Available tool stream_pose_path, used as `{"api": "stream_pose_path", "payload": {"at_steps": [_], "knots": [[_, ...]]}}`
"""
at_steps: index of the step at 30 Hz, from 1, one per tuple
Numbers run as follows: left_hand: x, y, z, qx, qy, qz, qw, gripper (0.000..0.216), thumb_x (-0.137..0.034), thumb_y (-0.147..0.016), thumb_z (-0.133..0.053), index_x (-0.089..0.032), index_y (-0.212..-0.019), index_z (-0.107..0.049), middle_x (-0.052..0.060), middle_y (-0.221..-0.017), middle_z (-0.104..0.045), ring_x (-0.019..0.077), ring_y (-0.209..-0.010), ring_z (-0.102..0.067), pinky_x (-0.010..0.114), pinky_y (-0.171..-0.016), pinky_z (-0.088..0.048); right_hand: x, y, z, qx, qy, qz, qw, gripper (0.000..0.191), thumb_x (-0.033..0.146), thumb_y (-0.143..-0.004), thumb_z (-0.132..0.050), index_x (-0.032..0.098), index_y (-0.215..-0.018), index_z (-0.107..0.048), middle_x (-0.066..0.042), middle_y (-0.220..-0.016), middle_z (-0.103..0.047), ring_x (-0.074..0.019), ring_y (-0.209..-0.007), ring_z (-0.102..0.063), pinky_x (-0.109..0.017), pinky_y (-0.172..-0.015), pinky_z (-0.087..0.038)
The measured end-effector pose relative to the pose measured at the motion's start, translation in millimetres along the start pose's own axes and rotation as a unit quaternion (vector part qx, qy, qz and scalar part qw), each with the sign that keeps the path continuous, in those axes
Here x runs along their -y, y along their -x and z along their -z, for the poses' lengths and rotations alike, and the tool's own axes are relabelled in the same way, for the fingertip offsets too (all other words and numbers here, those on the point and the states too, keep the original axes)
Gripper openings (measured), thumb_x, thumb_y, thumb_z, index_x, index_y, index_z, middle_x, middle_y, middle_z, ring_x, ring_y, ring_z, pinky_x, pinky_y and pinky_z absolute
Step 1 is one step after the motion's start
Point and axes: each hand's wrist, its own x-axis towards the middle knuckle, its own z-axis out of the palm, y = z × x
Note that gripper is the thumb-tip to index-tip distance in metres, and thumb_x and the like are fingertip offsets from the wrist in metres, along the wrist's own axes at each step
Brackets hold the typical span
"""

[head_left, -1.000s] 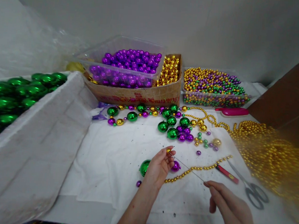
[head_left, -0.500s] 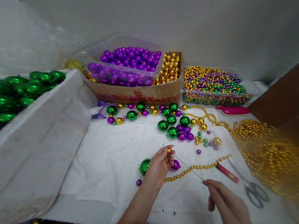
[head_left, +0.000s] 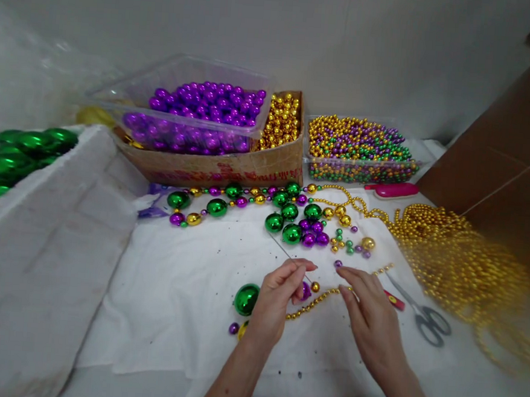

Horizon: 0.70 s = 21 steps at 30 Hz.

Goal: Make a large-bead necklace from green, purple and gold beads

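One gold bead [head_left: 315,286] sits by the lower end of the thin wire [head_left: 284,249] our left hand [head_left: 276,296] pinches; our right hand [head_left: 372,315] waits nearby, fingers parted. Beyond, one multicoloured strand [head_left: 216,207] looks strung; green balls [head_left: 292,233] lie unstrung.

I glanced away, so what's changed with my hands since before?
Your right hand let go of the thin wire and moved left toward your left hand, which now holds it, with the gold bead just outside its grip. The scissors and large green ball stayed put.
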Motion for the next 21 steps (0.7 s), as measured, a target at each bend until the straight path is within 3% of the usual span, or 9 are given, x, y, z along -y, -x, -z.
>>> {"api": "stream_pose_path", "payload": {"at_steps": [2,5,8,11,13,17,19,21], "knots": [[-6,0,-4,0.020,-0.005,-0.020,1.000,0.022,-0.033,-0.084,-0.059,-0.015,-0.085,-0.071,0.005,-0.099,-0.058,0.0011,-0.052,-0.040,0.018,-0.047,-0.030,7,-4,1,0.035,-0.059,0.008,0.998,0.022,0.029,-0.090,-0.049,0.022,-0.106,-0.063,-0.006,-0.107,-0.061,-0.0213,-0.104,-0.051,-0.034,-0.091,-0.037],[-13,-1,-7,0.020,-0.002,-0.042,0.999,0.021,-0.032,-0.084,-0.058,-0.016,-0.086,-0.071,0.005,-0.105,-0.058,0.0011,-0.052,-0.041,0.019,-0.048,-0.030,9,-6,-3,0.101,-0.195,-0.075,0.973,0.018,0.030,-0.089,-0.053,0.020,-0.078,-0.063,-0.002,-0.074,-0.061,-0.0156,-0.073,-0.055,-0.026,-0.066,-0.041],[-16,-3,-5,0.014,-0.002,-0.039,0.999,0.021,-0.032,-0.083,-0.060,-0.015,-0.087,-0.071,0.003,-0.082,-0.059,0.0032,-0.053,-0.042,0.018,-0.048,-0.029,4,-8,-1,0.104,-0.301,-0.176,0.931,0.022,0.034,-0.088,-0.054,0.019,-0.073,-0.060,0.002,-0.059,-0.054,-0.0097,-0.052,-0.044,-0.022,-0.048,-0.029],[-19,-6,-5,0.032,0.012,-0.025,0.999,0.023,-0.034,-0.084,-0.058,-0.015,-0.088,-0.069,-0.001,-0.059,-0.050,0.0058,-0.054,-0.042,0.018,-0.050,-0.031,2,-13,8,0.122,-0.360,-0.194,0.904,0.021,0.038,-0.086,-0.058,0.018,-0.081,-0.063,0.004,-0.056,-0.048,-0.0056,-0.044,-0.032,-0.021,-0.042,-0.017],[-21,-9,-7,0.050,0.012,-0.025,0.998,0.023,-0.035,-0.085,-0.056,-0.015,-0.088,-0.069,-0.001,-0.060,-0.052,0.0063,-0.054,-0.042,0.018,-0.051,-0.032,3,-18,16,0.143,-0.373,-0.192,0.896,0.021,0.037,-0.083,-0.063,0.017,-0.083,-0.066,0.006,-0.052,-0.041,-0.0047,-0.044,-0.027,-0.021,-0.042,-0.014],[-16,-22,-2,0.096,-0.045,-0.004,0.994,0.025,-0.035,-0.082,-0.058,-0.018,-0.098,-0.068,0.005,-0.086,-0.063,0.0080,-0.060,-0.049,0.021,-0.053,-0.038,-4,-22,35,0.049,-0.443,-0.208,0.871,0.017,0.034,-0.081,-0.066,0.017,-0.082,-0.067,0.008,-0.049,-0.030,-0.0037,-0.043,-0.020,-0.020,-0.041,-0.012],[-7,-31,6,0.058,-0.095,0.003,0.994,0.026,-0.033,-0.079,-0.061,-0.017,-0.099,-0.068,0.006,-0.092,-0.064,0.0082,-0.060,-0.050,0.021,-0.054,-0.040,-15,-18,41,0.006,-0.500,-0.225,0.836,0.014,0.032,-0.082,-0.065,0.018,-0.083,-0.065,0.007,-0.051,-0.034,-0.0032,-0.043,-0.023,-0.019,-0.040,-0.014],[3,-40,16,-0.018,-0.137,-0.003,0.990,0.024,-0.031,-0.077,-0.061,-0.016,-0.094,-0.067,0.005,-0.087,-0.064,0.0080,-0.058,-0.050,0.020,-0.053,-0.040,-28,-10,43,0.024,-0.521,-0.249,0.816,0.014,0.031,-0.080,-0.067,0.017,-0.082,-0.065,0.004,-0.059,-0.045,-0.0026,-0.044,-0.031,-0.018,-0.040,-0.016]]}}
